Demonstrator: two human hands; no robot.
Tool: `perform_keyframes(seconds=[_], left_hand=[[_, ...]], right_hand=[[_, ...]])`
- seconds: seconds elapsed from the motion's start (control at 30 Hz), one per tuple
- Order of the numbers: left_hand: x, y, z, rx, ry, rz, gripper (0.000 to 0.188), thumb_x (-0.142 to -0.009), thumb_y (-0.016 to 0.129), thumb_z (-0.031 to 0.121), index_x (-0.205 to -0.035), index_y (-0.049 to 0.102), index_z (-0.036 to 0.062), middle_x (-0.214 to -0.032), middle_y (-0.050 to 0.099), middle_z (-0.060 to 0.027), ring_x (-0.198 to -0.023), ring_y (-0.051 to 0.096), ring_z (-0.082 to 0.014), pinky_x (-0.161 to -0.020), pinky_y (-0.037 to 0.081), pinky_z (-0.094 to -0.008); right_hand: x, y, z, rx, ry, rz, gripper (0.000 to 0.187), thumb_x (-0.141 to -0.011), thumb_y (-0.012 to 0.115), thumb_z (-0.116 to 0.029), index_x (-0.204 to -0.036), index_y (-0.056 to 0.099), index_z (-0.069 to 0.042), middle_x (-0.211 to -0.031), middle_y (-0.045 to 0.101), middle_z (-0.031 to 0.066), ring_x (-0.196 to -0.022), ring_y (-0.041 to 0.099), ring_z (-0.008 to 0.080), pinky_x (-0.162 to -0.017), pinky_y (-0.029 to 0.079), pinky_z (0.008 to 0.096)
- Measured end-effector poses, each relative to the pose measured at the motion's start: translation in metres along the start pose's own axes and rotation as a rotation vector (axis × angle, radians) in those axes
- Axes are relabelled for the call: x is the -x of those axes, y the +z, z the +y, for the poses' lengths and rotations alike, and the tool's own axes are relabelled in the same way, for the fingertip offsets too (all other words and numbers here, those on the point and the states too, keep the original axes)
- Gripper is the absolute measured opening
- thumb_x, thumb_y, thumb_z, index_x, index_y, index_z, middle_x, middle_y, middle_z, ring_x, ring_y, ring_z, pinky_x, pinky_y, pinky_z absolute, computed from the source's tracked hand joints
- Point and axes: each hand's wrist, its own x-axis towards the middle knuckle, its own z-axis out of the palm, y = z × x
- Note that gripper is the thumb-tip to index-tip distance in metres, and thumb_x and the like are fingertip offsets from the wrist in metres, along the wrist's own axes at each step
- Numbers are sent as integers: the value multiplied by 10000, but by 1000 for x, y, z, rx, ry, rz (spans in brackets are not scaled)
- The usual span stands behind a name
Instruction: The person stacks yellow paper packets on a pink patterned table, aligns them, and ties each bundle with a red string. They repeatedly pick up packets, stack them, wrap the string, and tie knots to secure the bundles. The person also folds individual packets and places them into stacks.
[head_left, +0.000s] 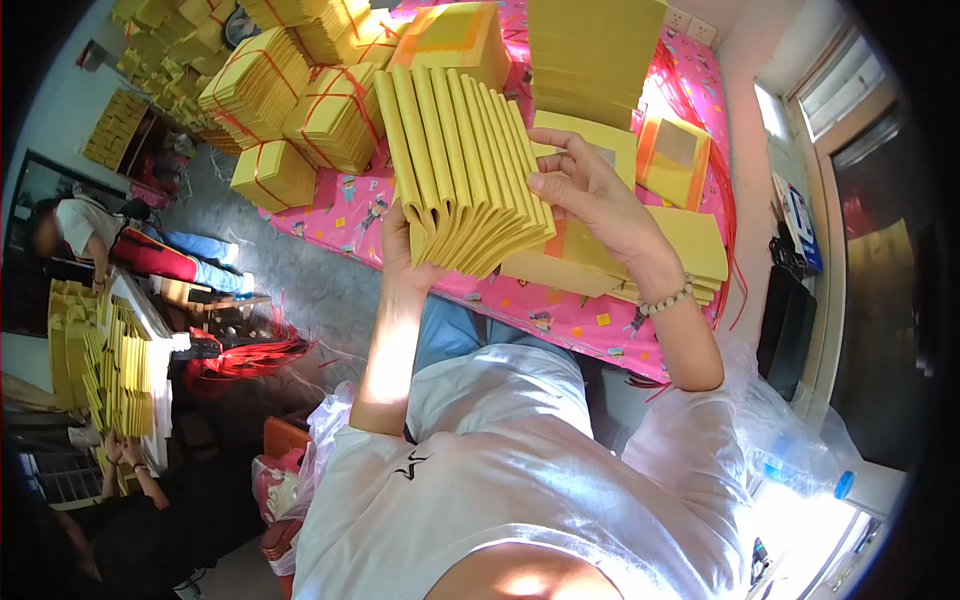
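Observation:
A thick bundle of folded yellow paper sheets [462, 160] is held up above the pink table, its rounded folds facing me and its lower layers fanned. My left hand [403, 245] is closed round the bundle's lower left side; its fingers are mostly hidden behind the paper. At the right edge, my right hand [590, 195] presses its thumb and bent fingers against the layers. Beneath my right wrist, which wears a beaded bracelet [668, 298], lie flat stacks of yellow paper [690, 240] on the patterned pink tablecloth [600, 330].
Bundles tied with red string [335, 115] stand at the far left of the table. A large yellow block [595, 60] rises at the back. Red strings [725, 200] hang along the right edge. Leftward, two people sit or stand near a white table [160, 385]. A plastic bottle [800, 468] is lower right.

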Motion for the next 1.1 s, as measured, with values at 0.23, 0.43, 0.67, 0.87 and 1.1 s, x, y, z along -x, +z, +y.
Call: perform_keyframes(seconds=[0.23,0.43,0.67,0.87,1.1], left_hand=[[-6,21,-24,-57,-2,118,430,-867,588,224,-1251,544,37,-1227,594,-151,-1100,590,-310,-962,470,-490],[-5,14,-20,-31,-71,80,427,-855,609,217,-1234,559,27,-1201,609,-163,-1095,592,-318,-968,463,-493],[-7,18,-23,-25,-102,48,449,-851,628,208,-1254,542,29,-1230,591,-168,-1114,580,-325,-980,451,-501],[-9,20,-22,-13,-169,46,511,-867,637,242,-1299,487,12,-1273,551,-189,-1163,544,-337,-1009,424,-508],[-10,20,-25,-36,-144,23,517,-874,631,212,-1312,462,-3,-1279,540,-202,-1168,538,-343,-1020,416,-507]], right_hand=[[11,-8,1,77,-10,116,614,-860,678,-365,-1306,414,-34,-990,559,1,-862,509,58,-677,388,202],[11,-12,7,59,-2,95,607,-853,675,-391,-1280,426,-40,-969,569,-9,-809,481,47,-645,345,195],[14,-10,-1,73,36,125,610,-871,649,-396,-1293,406,-30,-1008,569,14,-840,483,62,-655,352,200],[13,-7,4,78,-9,103,670,-874,642,-412,-1308,366,16,-1083,556,80,-976,526,117,-799,413,232],[14,-12,5,103,29,68,680,-882,632,-417,-1307,360,39,-1148,530,117,-1062,528,168,-948,398,290]])
